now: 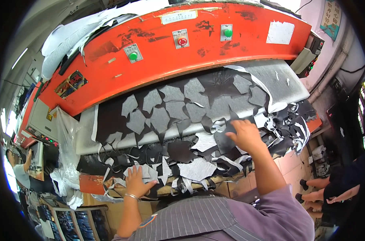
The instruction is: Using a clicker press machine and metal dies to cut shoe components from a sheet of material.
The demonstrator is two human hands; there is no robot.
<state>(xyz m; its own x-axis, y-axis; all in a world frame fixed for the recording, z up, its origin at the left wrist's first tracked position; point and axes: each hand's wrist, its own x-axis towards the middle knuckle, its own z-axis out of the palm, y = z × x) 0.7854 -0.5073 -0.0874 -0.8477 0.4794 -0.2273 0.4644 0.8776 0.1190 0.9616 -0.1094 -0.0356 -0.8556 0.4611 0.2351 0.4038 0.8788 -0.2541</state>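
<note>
My left hand (pixel 136 184), with a bracelet at its wrist, rests with fingers spread on grey and black offcuts at the near edge of the machine bed. Beside it lies a pale cut piece (pixel 148 172). Farther forward and to the right, my right hand (pixel 247 136) reaches over a dark grey flat piece (pixel 224 141), fingers stretched and thumb apart. Whether its fingertips press on that piece is hard to see. Beyond both hands a black sheet (pixel 112 120) full of angular cut-outs lies across the grey cutting board (pixel 287 80).
A red press beam (pixel 158 52) with green and red buttons spans the far side. Tangled scraps (pixel 291 124) pile at the right end of the bed, and a large pale piece (pixel 196 168) lies in front. Clear plastic sheeting (pixel 68 136) hangs at left. Other people (pixel 339 188) are at right.
</note>
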